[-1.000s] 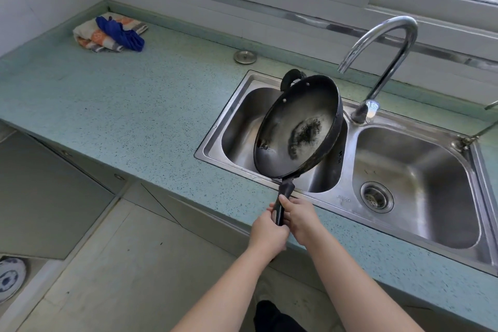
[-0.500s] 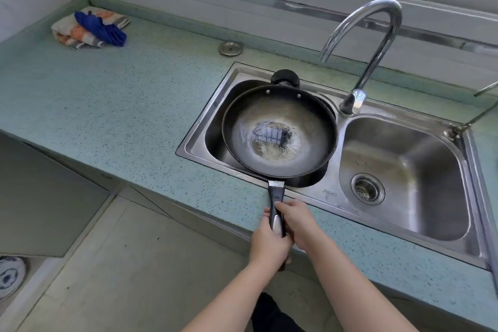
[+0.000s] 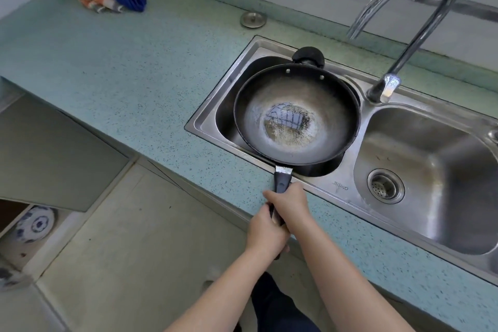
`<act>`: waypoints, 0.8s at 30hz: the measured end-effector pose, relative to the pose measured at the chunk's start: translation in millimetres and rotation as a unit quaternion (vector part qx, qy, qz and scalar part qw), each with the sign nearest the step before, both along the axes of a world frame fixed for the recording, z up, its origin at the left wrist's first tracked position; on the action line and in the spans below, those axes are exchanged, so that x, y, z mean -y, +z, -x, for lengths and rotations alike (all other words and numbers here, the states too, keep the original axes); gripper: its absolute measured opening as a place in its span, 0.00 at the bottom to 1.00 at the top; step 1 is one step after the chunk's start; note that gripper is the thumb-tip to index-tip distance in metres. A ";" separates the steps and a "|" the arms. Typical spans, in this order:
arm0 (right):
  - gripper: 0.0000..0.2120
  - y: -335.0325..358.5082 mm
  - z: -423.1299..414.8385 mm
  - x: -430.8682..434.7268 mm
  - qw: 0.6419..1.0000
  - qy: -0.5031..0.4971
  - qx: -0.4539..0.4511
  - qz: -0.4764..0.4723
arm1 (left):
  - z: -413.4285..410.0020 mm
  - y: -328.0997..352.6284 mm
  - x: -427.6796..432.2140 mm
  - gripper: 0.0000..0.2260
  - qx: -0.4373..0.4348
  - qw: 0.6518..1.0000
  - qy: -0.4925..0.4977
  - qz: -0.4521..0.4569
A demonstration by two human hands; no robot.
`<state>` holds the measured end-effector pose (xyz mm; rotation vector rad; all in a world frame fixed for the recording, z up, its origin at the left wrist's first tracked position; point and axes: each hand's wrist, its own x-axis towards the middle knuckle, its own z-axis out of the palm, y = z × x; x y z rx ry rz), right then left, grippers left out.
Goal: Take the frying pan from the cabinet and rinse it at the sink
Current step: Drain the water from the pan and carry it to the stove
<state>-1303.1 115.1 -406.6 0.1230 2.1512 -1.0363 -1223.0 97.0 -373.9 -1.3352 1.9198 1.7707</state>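
Both hands are wrapped around the black handle (image 3: 281,183) of the frying pan (image 3: 296,116) — the right hand (image 3: 289,205) further up toward the bowl, the left hand (image 3: 265,232) closed just behind it at the handle's end. The pan is held level, mouth up, over the left basin of the sink (image 3: 347,186), beyond the hands, its handle crossing the front edge of the speckled counter (image 3: 121,67). A shallow pool of water is seen in its bottom. The faucet (image 3: 404,21) arches above the divider — its spout lies beyond the pan's far-right rim.
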 end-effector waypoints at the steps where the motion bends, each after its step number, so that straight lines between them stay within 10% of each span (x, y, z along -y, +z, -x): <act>1: 0.16 -1.6 0.8 0.3 1.000 0.001 -0.003 -0.002 | 0.1 -0.1 0.3 0.08 0.003 1.000 0.000 0.000; 24: 0.12 18.4 -8.0 -2.4 0.997 -0.018 -0.043 0.063 | -8.0 5.7 2.4 0.16 -0.035 0.997 0.021 0.066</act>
